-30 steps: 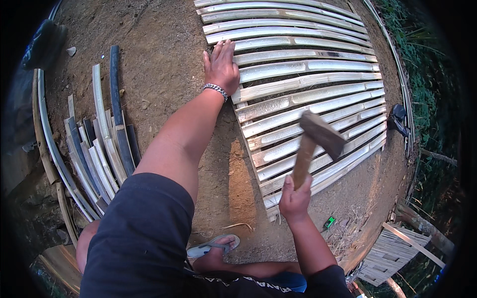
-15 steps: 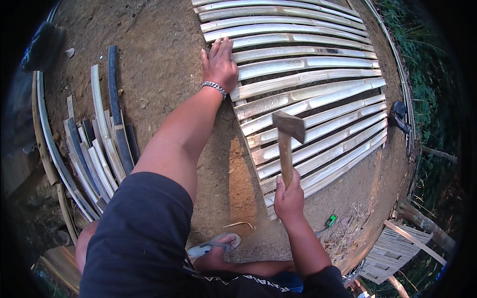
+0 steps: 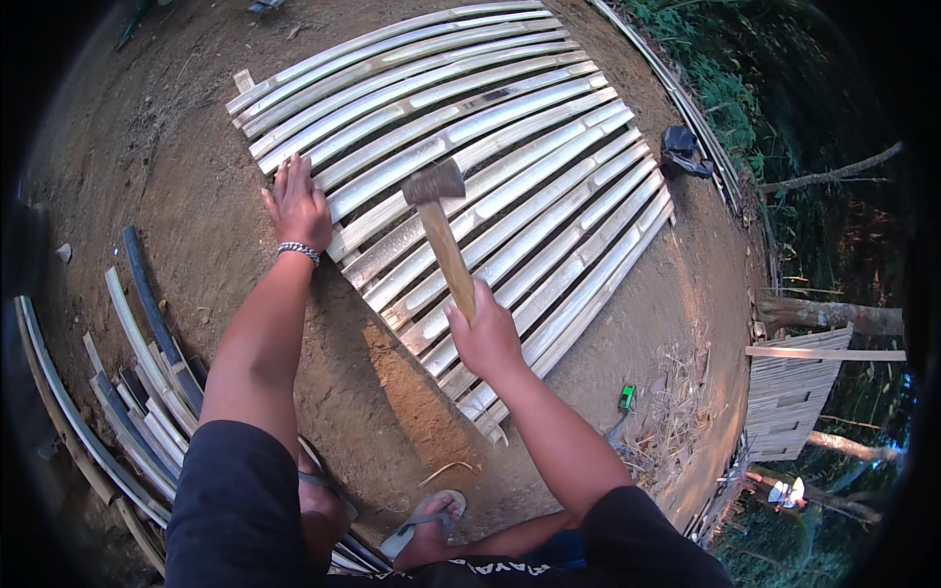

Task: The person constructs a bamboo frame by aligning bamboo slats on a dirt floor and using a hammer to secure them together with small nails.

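Note:
A panel of split bamboo slats (image 3: 392, 167) lies on the dirt, its pale inner faces up and narrow gaps between the slats. My left hand (image 3: 301, 208) rests at the panel's left edge, fingers stretched over the slat ends; what lies beneath the palm is hidden. A hammer (image 3: 449, 257) with a wooden handle and a dark, blocky head is gripped in my right hand (image 3: 488, 331). Its head is over the middle of the panel and overlaps several slats in view; I cannot tell how high above them it is.
Loose bamboo strips (image 3: 147, 416) lie in a heap at the left. A green tape measure (image 3: 627, 397) sits on the ground at the right, and a black plastic bag (image 3: 686, 154) by the panel's far right corner. Another person (image 3: 786, 493) is far off at the lower right.
The view has swung, so the panel appears turned and further left. The hammer stays in my right hand, its head now higher in the picture. My left hand remains at the panel's edge.

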A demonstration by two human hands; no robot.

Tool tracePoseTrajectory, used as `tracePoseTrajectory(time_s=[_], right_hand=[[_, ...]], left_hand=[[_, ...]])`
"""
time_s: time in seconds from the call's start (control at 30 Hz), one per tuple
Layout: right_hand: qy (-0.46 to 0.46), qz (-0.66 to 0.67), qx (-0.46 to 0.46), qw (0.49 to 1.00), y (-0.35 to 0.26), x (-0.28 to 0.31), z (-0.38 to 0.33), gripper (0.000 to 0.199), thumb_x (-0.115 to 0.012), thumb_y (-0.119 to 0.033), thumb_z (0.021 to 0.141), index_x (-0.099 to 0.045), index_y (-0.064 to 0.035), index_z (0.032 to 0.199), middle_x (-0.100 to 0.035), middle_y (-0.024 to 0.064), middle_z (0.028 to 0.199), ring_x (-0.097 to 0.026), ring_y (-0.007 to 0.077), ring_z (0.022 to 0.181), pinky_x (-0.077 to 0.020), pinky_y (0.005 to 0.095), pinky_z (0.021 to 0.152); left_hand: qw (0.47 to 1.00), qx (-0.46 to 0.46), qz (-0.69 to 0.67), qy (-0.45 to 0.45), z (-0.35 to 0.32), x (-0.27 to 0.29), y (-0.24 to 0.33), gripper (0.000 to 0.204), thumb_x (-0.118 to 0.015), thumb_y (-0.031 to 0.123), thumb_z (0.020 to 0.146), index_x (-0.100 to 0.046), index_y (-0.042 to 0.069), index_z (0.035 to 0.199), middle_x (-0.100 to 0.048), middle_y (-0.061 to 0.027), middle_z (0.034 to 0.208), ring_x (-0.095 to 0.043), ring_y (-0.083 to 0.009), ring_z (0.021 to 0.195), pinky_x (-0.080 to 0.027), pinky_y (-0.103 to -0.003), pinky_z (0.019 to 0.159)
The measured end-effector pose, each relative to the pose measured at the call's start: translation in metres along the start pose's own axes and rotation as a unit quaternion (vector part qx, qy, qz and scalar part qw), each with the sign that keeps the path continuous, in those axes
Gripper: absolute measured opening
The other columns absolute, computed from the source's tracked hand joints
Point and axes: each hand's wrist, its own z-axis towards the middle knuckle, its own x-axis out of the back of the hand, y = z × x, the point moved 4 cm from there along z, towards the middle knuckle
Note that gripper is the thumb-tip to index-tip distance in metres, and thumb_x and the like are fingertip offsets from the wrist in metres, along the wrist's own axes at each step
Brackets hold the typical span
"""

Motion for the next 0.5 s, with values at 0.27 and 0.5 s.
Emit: tracePoseTrajectory(time_s=[0.27, 0.5], right_hand=[[-0.022, -0.003, -0.08, 0.997, -0.009, -0.016, 0.114, 0.055, -0.074, -0.038, 0.088, -0.057, -0.0037, 0.127, -0.07, 0.0235, 0.108, -0.068, 0.0392, 0.102, -0.0538, 0.0477, 0.089], [-0.026, -0.021, -0.08, 0.996, 0.004, -0.017, 0.105, 0.058, -0.075, -0.039, 0.087, -0.056, -0.0039, 0.13, -0.07, 0.0232, 0.112, -0.067, 0.0391, 0.106, -0.0533, 0.0469, 0.091]], left_hand=[[0.988, -0.075, -0.102, 0.082, -0.072, 0.044, 0.009, 0.049, -0.057, 0.029, 0.098, -0.048, 0.012, 0.143, -0.039, -0.0164, 0.155, -0.032, -0.0344, 0.146, -0.017, -0.054, 0.121], [0.973, -0.153, -0.158, -0.07, -0.19, 0.049, 0.035, 0.04, -0.072, 0.016, 0.086, -0.061, 0.011, 0.124, -0.06, -0.0124, 0.12, -0.054, -0.032, 0.116, -0.035, -0.048, 0.107]])
